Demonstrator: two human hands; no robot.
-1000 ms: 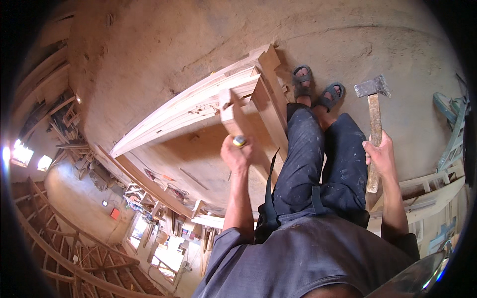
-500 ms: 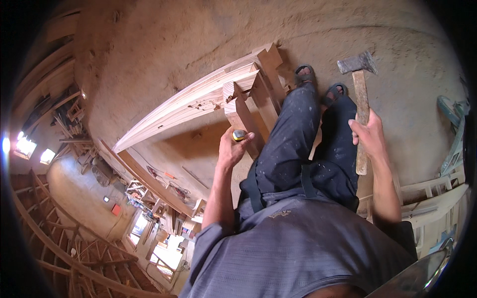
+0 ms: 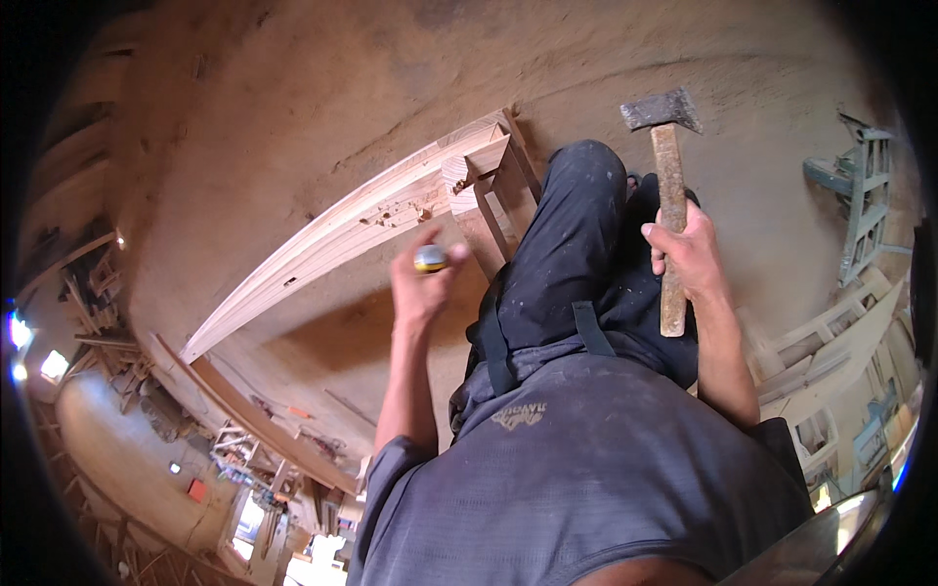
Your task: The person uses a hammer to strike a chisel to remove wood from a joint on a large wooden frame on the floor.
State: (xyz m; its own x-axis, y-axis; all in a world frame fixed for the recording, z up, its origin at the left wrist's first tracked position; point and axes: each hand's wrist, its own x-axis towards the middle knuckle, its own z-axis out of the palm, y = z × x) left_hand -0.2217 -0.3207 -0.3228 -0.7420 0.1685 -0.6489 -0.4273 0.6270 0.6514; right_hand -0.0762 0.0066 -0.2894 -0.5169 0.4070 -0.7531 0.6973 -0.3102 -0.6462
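My right hand (image 3: 690, 256) is wrapped round the wooden handle of a hatchet (image 3: 668, 161), its dark, worn steel head pointing away from me. My left hand (image 3: 422, 283) is closed round a chisel (image 3: 430, 259); only the silver-capped, yellow-ringed handle end shows, and the blade is hidden. Just beyond the left hand, long pale timbers (image 3: 322, 234) lie side by side, with wood chips (image 3: 389, 213) and a small slot (image 3: 290, 281) on top. A squared wooden block (image 3: 469, 210) stands against their near side, by my left leg.
My bent left leg (image 3: 547, 234) is close beside the timbers. A grey-green frame (image 3: 860, 190) stands on the right, above pale wooden frames (image 3: 831, 342). A long brown board (image 3: 254, 415) lies at left, with clutter and stacked wood beyond it.
My left hand, with the chisel, has moved left, away from the block. The hatchet in my right hand has shifted left. My left knee has come up, and the view has turned slightly.
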